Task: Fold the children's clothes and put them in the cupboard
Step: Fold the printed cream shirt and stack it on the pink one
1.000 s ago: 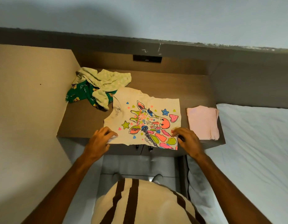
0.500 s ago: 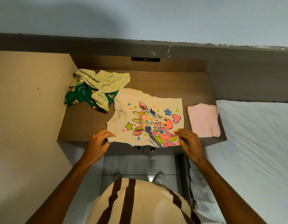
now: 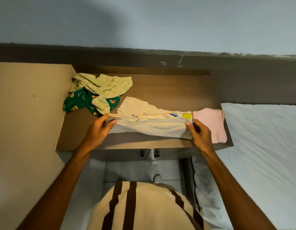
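Your left hand [image 3: 98, 130] and right hand [image 3: 199, 131] each pinch an end of the cream shirt [image 3: 150, 126], lifted mid-fold over the desk [image 3: 168, 90], beside the folded pink garment [image 3: 210, 123].

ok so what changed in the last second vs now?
Both hands, left hand and right hand, lifted the near edge of the cream giraffe T-shirt and are folding it away from the person, so the plain back covers most of the print. Earlier it lay flat, print up, hands at its near corners. The folded pink garment and the green crumpled pile on the brown tabletop stayed put.
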